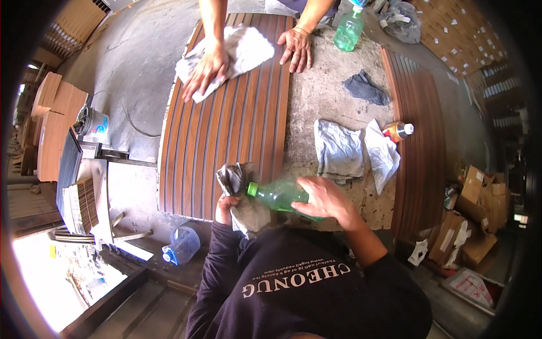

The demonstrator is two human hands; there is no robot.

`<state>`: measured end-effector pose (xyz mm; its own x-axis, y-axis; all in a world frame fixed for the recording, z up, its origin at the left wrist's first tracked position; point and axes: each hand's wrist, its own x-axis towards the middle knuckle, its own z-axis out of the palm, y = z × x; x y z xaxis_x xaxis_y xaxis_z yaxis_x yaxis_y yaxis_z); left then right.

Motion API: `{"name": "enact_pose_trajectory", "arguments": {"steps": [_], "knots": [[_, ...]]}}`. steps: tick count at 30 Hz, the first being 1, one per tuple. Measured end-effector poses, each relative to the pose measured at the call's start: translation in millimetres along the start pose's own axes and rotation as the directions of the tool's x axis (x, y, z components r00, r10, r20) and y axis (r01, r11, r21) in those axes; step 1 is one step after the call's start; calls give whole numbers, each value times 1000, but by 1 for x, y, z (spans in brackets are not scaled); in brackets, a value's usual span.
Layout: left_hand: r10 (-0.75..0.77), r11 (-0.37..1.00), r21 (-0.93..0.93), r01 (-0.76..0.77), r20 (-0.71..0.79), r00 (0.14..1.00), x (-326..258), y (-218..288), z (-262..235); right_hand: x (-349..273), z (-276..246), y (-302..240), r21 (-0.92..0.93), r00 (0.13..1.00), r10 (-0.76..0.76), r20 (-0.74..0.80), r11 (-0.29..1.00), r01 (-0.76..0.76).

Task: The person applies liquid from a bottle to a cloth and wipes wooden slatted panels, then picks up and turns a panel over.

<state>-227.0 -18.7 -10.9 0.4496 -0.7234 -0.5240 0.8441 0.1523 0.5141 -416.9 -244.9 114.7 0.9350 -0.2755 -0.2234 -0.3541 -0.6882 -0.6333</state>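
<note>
At the far left, stacks of pale wooden boards bend with the lens and run out of the picture, and a white bucket stands beside them, half lost in shadow. Lower down, a clear plastic jug lies on the floor next to a strip of glare too bright to read.

The person's left hand is closed around a crumpled grey rag; the cloth covers most of the fingers, so only the knuckles and thumb side show. The rag is bunched against the mouth end of a green plastic bottle, which lies nearly level with its green cap pointing left, just above the near edge of a brown slatted wood panel. The right hand wraps over the bottle's body, fingers curled down on it, hiding the bottle's base.

Across the panel, a co-worker's hand presses a whitish cloth flat on the slats, and the co-worker's other hand rests spread on the panel's edge; both arms are cut off by the top rim.

To the right, on the bare concrete tabletop, stand another green bottle, a dark rag, two pale cloths and a small orange-labelled bottle lying on its side. A second slatted panel follows, then cardboard boxes, dim near the rim.
</note>
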Motion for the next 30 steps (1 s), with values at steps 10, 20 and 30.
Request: {"name": "enact_pose_trajectory", "arguments": {"steps": [10,20,30], "knots": [[-60,950,-299,92,117,991,-1,8,14,12,-8,-2,-14,999,-35,-31,999,35],[74,972,-229,-49,102,992,39,29,32,24,10,40,236,905,16,-424,967,94],[20,967,-252,-44,-95,995,44,27,-2,53,-14,103,582,527,351,-774,722,373]]}}
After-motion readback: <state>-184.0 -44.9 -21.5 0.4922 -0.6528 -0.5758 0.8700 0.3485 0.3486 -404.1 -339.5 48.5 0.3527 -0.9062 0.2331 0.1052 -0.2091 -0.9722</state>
